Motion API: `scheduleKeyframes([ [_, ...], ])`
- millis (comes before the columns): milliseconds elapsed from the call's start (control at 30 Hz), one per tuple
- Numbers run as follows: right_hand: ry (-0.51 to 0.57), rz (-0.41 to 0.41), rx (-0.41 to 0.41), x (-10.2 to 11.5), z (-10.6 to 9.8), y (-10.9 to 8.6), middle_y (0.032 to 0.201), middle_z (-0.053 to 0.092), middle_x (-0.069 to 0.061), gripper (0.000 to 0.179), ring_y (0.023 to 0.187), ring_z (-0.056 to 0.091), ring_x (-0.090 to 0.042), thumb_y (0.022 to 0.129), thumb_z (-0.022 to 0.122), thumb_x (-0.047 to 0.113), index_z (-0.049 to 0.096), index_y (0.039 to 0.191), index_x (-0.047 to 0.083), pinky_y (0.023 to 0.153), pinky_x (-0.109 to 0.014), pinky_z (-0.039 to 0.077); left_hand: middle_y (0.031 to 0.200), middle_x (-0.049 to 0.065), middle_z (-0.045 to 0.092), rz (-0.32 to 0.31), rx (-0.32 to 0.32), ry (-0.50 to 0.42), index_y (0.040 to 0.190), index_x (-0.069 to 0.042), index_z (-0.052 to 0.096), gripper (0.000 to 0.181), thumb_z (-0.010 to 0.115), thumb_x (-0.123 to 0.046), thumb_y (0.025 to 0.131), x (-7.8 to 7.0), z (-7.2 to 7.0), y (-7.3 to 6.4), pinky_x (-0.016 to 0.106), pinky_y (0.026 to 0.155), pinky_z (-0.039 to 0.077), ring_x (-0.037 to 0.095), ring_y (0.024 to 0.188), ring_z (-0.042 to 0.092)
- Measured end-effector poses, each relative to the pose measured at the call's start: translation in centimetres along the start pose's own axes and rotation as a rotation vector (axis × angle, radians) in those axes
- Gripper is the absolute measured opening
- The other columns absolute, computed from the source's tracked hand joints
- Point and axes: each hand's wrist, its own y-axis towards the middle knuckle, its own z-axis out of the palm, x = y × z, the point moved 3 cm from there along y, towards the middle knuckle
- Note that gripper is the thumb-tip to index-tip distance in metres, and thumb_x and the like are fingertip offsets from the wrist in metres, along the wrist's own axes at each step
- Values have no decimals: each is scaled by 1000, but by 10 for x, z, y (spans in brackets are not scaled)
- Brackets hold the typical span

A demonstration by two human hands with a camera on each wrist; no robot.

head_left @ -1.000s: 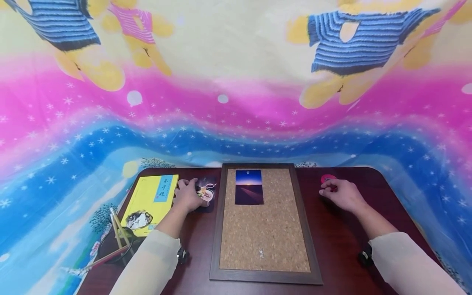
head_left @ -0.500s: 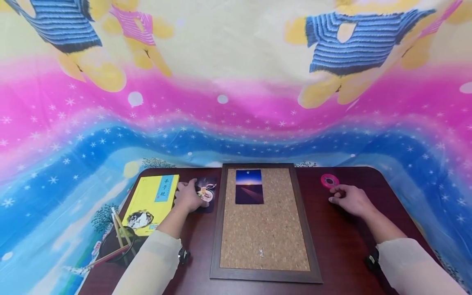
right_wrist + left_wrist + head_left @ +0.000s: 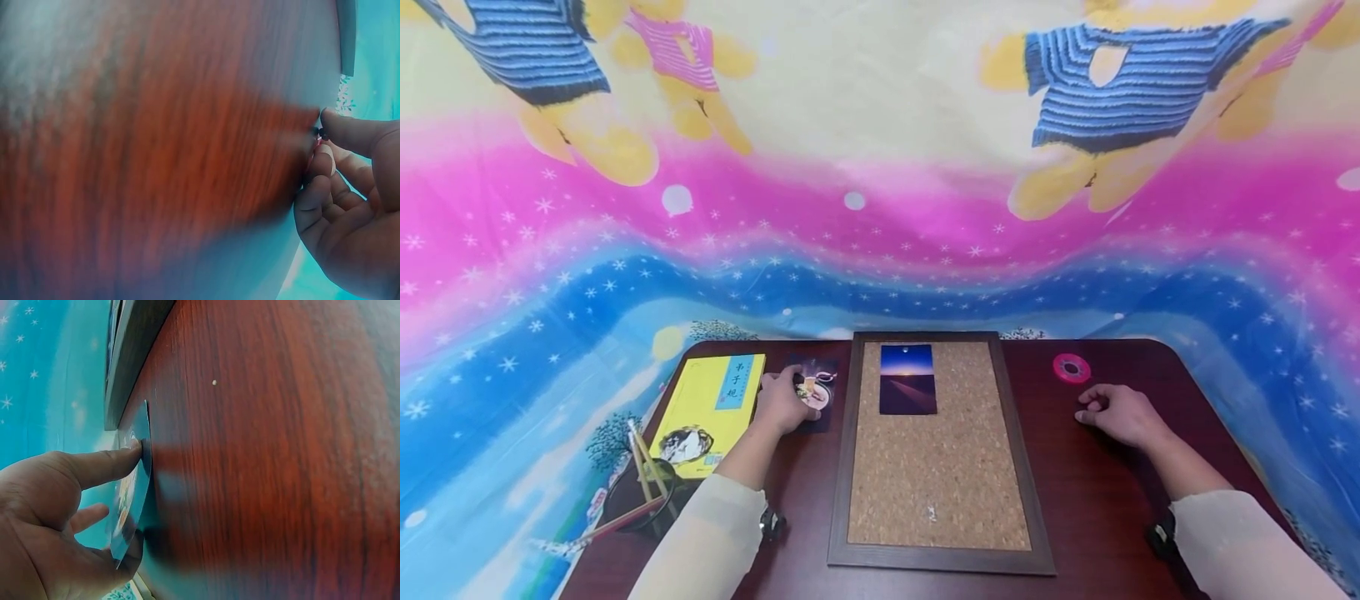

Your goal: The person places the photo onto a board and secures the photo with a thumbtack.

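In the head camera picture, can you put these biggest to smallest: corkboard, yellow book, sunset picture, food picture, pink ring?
1. corkboard
2. yellow book
3. sunset picture and food picture: unsure which, since the left hand covers part of the food one
4. pink ring

The head view is bright; the right wrist view blurs the tabletop [image 3: 156, 162].

Right hand [image 3: 1123, 415] farther from pink disc [image 3: 1061, 368]

A printed cloth [image 3: 865, 100] hangs behind the reddish-brown table [image 3: 1097, 508] and along both its sides. Above the table it shows yellow figures [image 3: 1131, 87], then a pink band [image 3: 925, 221] and, lower, a blue band [image 3: 887, 292].
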Motion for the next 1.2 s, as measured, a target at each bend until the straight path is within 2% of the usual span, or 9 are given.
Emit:
scheduleKeyframes([
  [133, -6, 10, 5, 1, 1, -1, 90, 66, -3, 28, 81, 57, -22, 95, 76, 27, 71, 109, 4, 70, -37, 47, 135, 28, 53, 36, 7, 2, 151, -3, 48, 95, 95, -18, 69, 4, 0, 1, 53, 104, 45, 40, 118, 51],
  [600, -14, -3, 7, 7, 2, -3, 89, 67, -3, 12, 80, 58, -22, 96, 72, 18, 74, 102, 7, 69, -36, 48, 138, 29, 49, 97, -47, -79, 152, -3, 45, 90, 90, -6, 73, 6, -4, -8, 54, 104, 46, 42, 118, 52],
  [767, -18, -12, -12, 9, 4, -3, 88, 66, -3, 10, 80, 57, -22, 97, 70, 14, 73, 103, 7, 68, -36, 47, 141, 26, 50, 89, -50, -125, 154, -4, 43, 91, 88, -4, 75, 9, -4, -9, 52, 104, 46, 40, 120, 52],
  [1000, -18, -35, -48, 12, 6, -3, 95, 69, -7, 18, 77, 54, -22, 99, 67, 14, 74, 113, 4, 67, -36, 44, 147, 26, 47, 71, -43, -226, 156, -5, 41, 90, 85, 0, 77, 11, -7, -11, 52, 102, 47, 41, 124, 51],
  [1200, -11, -52, -72, 18, 4, -3, 99, 71, -10, 16, 78, 54, -23, 100, 67, 14, 76, 111, 6, 66, -36, 45, 151, 25, 44, 40, -24, -296, 157, -6, 40, 90, 84, 1, 79, 10, -10, -12, 52, 105, 45, 41, 127, 49],
])
